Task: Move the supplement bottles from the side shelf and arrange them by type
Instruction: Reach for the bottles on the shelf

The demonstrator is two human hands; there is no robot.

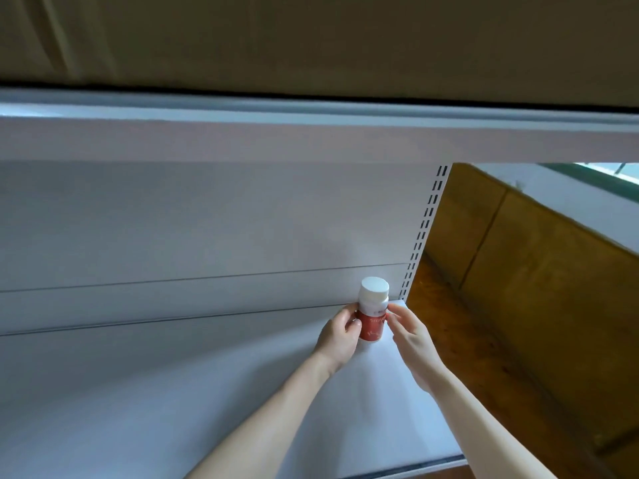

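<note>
Item: one supplement bottle (371,319), white screw cap (374,288), red-orange label, print too small to read. Location: upright at the rear right corner of the white shelf (207,392), near the back panel (207,219) and just beside the slotted upright (425,229); its base looks set down on the shelf, though this cannot be confirmed. Handling: the left hand (337,335) grips the left side of the label with curled fingers; the right hand (411,337) is loosely spread, its fingertips at the right side of the label, touching or all but touching. Step in hand, by judgement: seating and squaring the first bottle of a row. Recommended practice: keep the body vertical, steady it with the left hand, and let the right fingertips turn it until the label faces out (a readable label makes later sorting by type easier). Tuck it close to the corner without wedging it against the upright, then release both hands outward, not upward, so the cap is not knocked. Leave the shelf to its left free for matching bottles. Surroundings: upper shelf (311,140) overhead, wooden floor (484,357) to the right.
</note>
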